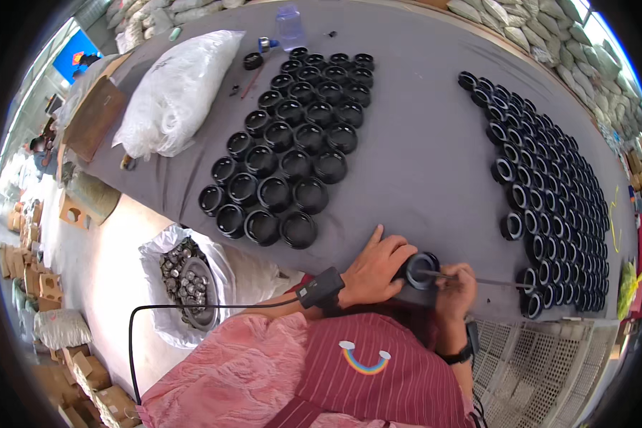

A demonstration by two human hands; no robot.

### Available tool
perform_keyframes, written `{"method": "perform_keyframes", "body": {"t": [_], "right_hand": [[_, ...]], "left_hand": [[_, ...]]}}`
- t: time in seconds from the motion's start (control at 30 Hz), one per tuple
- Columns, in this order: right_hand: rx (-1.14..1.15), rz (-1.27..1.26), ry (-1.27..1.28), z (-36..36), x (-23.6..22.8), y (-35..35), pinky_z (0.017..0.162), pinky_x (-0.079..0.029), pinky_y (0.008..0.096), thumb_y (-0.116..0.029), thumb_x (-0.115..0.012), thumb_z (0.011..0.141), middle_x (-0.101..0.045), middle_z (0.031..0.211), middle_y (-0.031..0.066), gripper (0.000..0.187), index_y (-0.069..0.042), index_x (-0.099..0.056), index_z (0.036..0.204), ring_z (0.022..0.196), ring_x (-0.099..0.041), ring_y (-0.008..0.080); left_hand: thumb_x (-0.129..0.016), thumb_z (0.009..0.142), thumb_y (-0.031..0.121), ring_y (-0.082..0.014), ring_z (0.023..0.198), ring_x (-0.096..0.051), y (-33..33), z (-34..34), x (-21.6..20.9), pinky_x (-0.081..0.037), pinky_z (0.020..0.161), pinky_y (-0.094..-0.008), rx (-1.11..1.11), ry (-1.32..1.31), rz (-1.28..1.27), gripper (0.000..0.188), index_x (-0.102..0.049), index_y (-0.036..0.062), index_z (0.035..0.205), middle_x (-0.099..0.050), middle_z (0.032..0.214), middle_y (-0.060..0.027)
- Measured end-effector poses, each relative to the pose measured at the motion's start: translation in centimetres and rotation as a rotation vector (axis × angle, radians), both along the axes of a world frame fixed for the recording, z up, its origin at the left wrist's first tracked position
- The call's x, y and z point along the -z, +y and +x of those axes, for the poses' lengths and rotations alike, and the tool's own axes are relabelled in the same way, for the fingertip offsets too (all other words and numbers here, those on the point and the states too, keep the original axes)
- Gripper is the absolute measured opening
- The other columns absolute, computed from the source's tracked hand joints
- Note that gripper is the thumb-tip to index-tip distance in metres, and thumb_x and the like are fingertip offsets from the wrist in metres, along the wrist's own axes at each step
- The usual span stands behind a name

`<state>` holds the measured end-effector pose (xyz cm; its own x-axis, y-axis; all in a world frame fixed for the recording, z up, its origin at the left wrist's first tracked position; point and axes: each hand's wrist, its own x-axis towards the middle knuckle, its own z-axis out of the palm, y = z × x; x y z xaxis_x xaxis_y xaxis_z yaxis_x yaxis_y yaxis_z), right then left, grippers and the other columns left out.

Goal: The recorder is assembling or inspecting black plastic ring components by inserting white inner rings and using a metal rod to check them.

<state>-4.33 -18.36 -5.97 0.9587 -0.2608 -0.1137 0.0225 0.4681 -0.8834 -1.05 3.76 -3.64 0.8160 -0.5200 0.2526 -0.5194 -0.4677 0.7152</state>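
At the near edge of the table, my left hand (379, 267) has its fingers against the side of a black round cup-shaped piece (422, 273), steadying it. My right hand (455, 291) is closed round a thin stick-like tool (488, 280). One end of this tool reaches into the piece's opening; the other points right toward similar pieces. I cannot make out what its tip does. To the left stand rows of shiny black round cups (273, 193), openings up. A larger block of black ring-rimmed pieces (549, 207) covers the table's right side.
A full white plastic bag (182, 93) lies at the table's far left, near a clear bottle (289, 28) and a thin red stick (251, 83). Below the left edge stands a lined sack (153, 285) of small metallic parts. Perforated crates (542, 357) sit under the right edge.
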Motion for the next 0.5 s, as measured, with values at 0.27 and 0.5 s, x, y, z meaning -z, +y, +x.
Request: {"method": "perform_keyframes", "body": {"t": [0.27,0.5], "right_hand": [[-0.173,0.018,-0.081,1.1,-0.9,1.3,0.061,-0.044,0.0301,-0.027,-0.051,0.092,-0.063,0.077,0.0124,0.027,-0.002,-0.061,0.085,0.064,-0.059,0.02],[-0.243,0.275,-0.262,0.8,0.2,-0.1,0.068,-0.037,0.0347,-0.028,-0.048,0.095,-0.053,0.062,0.0081,0.028,-0.005,-0.053,0.079,0.058,-0.045,0.0177]], "left_hand": [[-0.081,0.071,0.018,-0.0396,0.13,-0.049,-1.1,0.3,0.4,-0.029,0.116,-0.0579,-0.022,-0.065,-0.178,0.078,-0.044,-0.0013,0.137,-0.053,0.134,-0.0201],[-0.083,0.068,0.019,-0.0344,0.112,-0.056,4.5,-0.3,-3.4,-0.044,0.095,-0.0439,-0.159,-0.132,-0.07,0.077,-0.048,-0.0004,0.133,-0.058,0.127,-0.0156]]}}
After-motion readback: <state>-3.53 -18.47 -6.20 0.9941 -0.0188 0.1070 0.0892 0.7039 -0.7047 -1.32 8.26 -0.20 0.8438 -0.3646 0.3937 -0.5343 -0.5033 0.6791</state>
